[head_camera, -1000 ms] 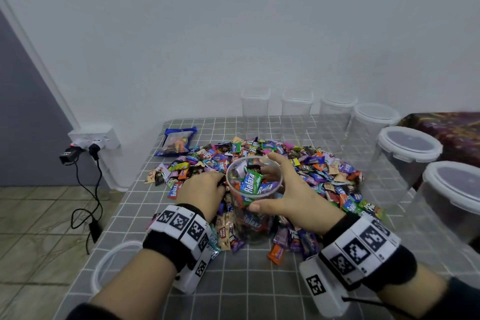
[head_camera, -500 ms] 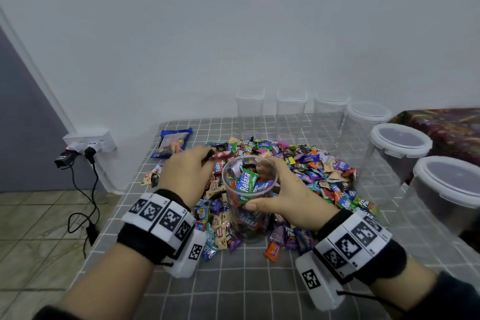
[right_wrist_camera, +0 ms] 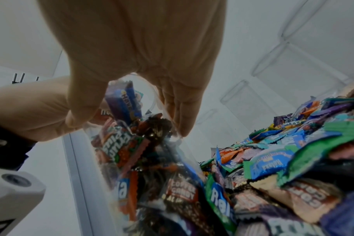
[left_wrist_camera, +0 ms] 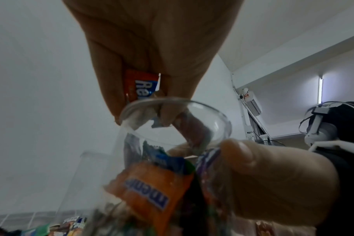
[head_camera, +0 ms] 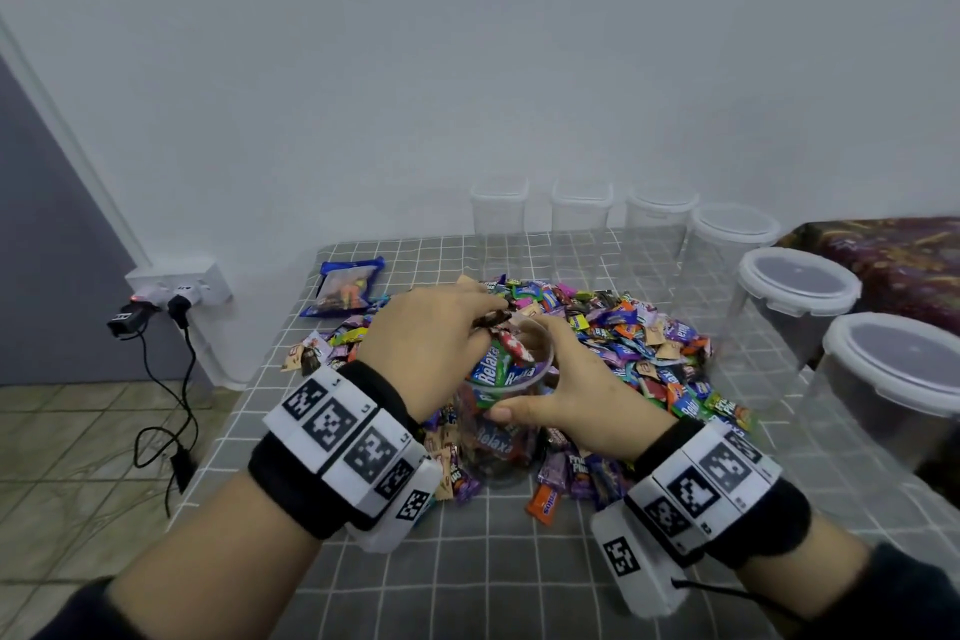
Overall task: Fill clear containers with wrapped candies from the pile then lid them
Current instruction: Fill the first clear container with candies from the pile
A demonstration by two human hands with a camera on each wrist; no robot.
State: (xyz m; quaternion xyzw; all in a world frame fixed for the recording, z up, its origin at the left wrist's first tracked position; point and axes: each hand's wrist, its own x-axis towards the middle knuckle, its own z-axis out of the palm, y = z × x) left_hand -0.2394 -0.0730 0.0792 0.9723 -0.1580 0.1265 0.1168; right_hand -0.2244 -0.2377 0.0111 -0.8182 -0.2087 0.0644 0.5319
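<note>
Right hand (head_camera: 563,392) grasps the round clear plastic container (head_camera: 501,418), partly filled and upright at the near edge of the wrapped-candy pile (head_camera: 639,343) on the grey checked bench (head_camera: 467,566), while left hand (head_camera: 428,348) grasps several wrapped candies (left_wrist_camera: 142,86) over its mouth.

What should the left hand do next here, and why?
Probably let go: the left hand holds wrapped candies right over the open mouth of the clear container, which the right hand grips, so they would drop in.
</note>
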